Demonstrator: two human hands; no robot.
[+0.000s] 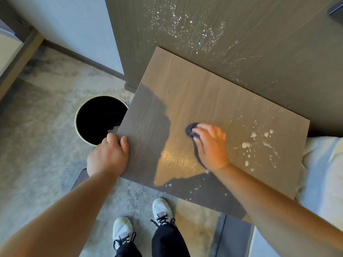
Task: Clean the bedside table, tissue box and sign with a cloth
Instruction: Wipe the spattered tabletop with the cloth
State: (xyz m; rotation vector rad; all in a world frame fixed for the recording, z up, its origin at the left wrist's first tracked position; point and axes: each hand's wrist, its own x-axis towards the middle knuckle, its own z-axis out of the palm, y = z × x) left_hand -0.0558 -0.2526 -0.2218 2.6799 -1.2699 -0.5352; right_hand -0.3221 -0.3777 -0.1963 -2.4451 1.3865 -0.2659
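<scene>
The bedside table (185, 93) has a flat grey-brown wood-grain top, part sunlit, part in shadow. White splatter marks (259, 143) dot its right side. My right hand (211, 145) presses a dark cloth (191, 129) flat onto the middle of the top; the cloth shows under and ahead of the fingers. My left hand (109, 154) grips the table's near left corner, thumb on top. No tissue box or sign is in view.
A black round waste bin (98, 119) stands on the carpet just left of the table. A dark wood wall panel (204, 30) with white splatter rises behind it. White bedding (323, 173) lies at the right. My shoes (141, 223) are on the floor below.
</scene>
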